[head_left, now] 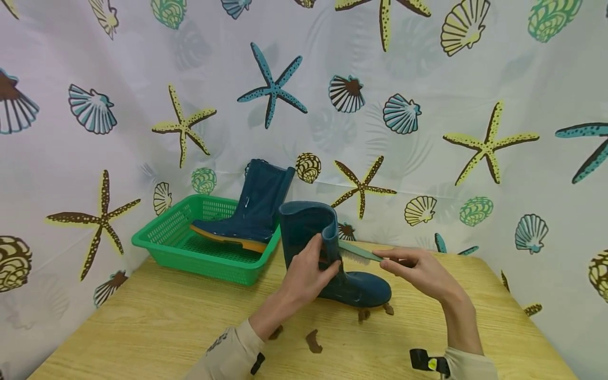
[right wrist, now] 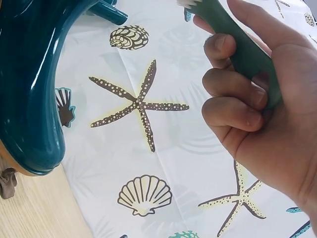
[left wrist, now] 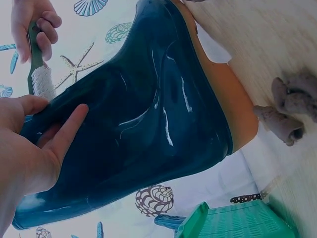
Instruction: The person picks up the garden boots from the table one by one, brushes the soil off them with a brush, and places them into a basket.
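Note:
A dark blue rubber boot (head_left: 328, 258) with an orange sole stands on the wooden table (head_left: 157, 327). My left hand (head_left: 309, 274) grips its shaft (left wrist: 148, 129) from the side, thumb at the top rim. My right hand (head_left: 418, 269) holds a green-handled brush (head_left: 361, 252) by the handle (right wrist: 242, 44), its white bristles (left wrist: 42, 82) against the boot's shaft near the rim. A second blue boot (head_left: 252, 211) stands in the green basket (head_left: 161, 237) at the back left.
Several brown clumps of dirt (head_left: 313, 340) lie on the table in front of the boot, some by its toe (left wrist: 287, 114). A seashell and starfish curtain (head_left: 427, 105) hangs close behind the table. The table's right edge is near my right wrist.

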Motion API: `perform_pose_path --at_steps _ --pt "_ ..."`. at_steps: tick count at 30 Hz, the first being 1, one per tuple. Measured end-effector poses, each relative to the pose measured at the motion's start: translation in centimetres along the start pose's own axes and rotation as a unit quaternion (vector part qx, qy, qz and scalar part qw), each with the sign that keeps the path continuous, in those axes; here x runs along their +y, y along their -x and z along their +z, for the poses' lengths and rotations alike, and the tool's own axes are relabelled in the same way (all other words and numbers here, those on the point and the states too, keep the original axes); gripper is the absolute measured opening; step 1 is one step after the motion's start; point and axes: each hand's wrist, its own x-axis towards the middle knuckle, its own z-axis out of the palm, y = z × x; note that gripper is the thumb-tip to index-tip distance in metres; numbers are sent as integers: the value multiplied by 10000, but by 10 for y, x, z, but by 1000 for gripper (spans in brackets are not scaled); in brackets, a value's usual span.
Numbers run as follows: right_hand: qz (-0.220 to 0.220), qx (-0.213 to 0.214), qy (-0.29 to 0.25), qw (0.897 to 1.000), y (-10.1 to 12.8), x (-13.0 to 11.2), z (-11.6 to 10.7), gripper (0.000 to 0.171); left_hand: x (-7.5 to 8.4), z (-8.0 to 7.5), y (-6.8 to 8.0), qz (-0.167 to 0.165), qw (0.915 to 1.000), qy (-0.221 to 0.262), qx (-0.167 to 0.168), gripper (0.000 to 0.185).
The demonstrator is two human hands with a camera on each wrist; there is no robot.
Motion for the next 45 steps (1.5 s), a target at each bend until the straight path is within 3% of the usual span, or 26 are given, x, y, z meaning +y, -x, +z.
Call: perform_pose_path --at_steps 11,17,24,31,34,38,42,45 --pt "38 -89 -93 9999 -2 1 2 34 -5 -3 -4 -338 9977 577 60 48" --pt "-25 -39 -62 10000 -2 -1 2 31 -9 -6 -6 -577 9923 1099 1 48" --pt "-156 -111 -157 9997 -3 -1 6 27 -11 -15 -8 -762 9868 1420 187 46" --pt "-107 -149 27 9998 -10 -4 15 21 -12 -16 -10 -553 9875 1452 277 42" --pt "-96 -438 73 9990 -12 -6 19 19 -12 -16 -10 -537 9891 1342 289 43" --pt "-54 -1242 -25 9922 -14 -8 28 17 -12 -15 -10 -539 9907 1226 252 43" --pt "314 -2325 -94 9720 -12 -8 44 16 -11 -15 -11 -545 9910 1206 196 43" --pt "588 -2859 -158 9563 -8 -6 54 17 -12 -14 -11 -554 9915 1161 189 43"
